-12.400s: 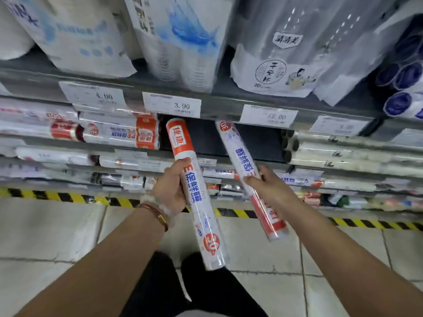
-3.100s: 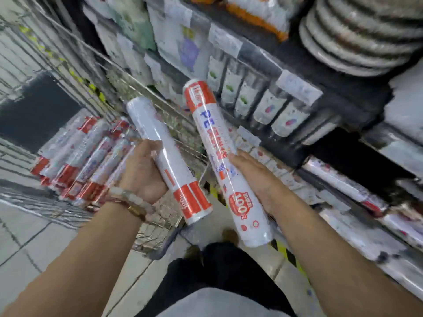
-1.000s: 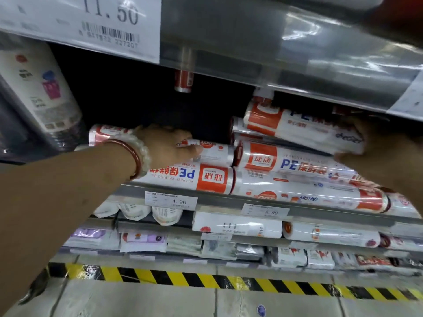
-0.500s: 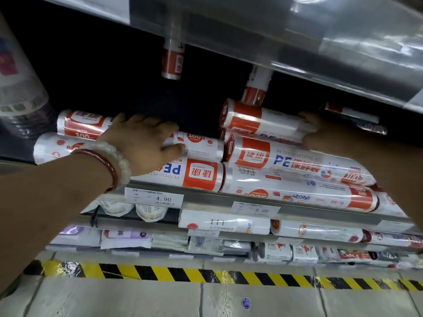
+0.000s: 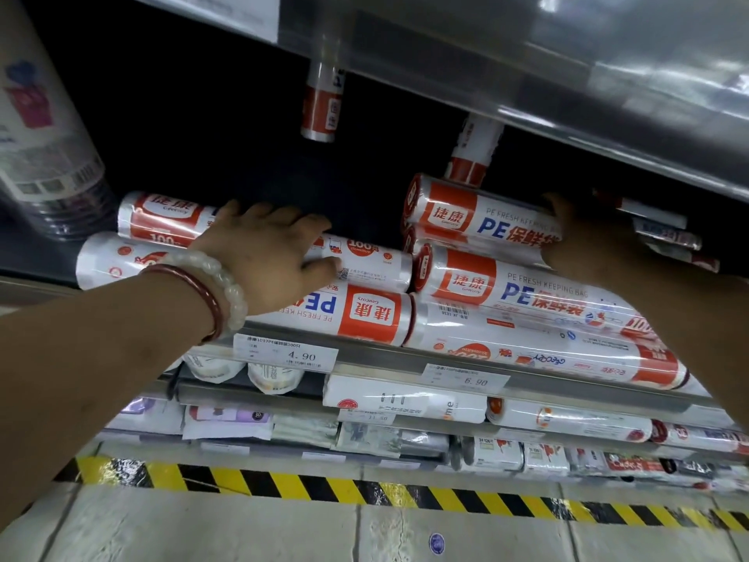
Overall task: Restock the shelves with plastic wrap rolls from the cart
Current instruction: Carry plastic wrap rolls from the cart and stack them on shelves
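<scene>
Red-and-white plastic wrap rolls lie stacked sideways on a shelf [image 5: 364,354] in the head view. My left hand [image 5: 267,253] rests flat, fingers spread, on the upper left roll [image 5: 373,265], above a front roll [image 5: 356,314] with a red label. My right hand [image 5: 583,237] presses with straight fingers on the right part of the top roll [image 5: 478,217] of the right stack. Under it lie two longer rolls [image 5: 527,290], [image 5: 547,350].
The shelf above [image 5: 527,54] hangs low over the stack, and two rolls [image 5: 322,103] poke down behind it. Price tags [image 5: 285,352] line the shelf rail. Lower shelves [image 5: 405,403] hold more packs. A yellow-black stripe [image 5: 324,488] marks the tiled floor.
Both hands stay on the shelved rolls. The left hand has slid slightly right along its roll, and the view has moved closer to the shelf.
</scene>
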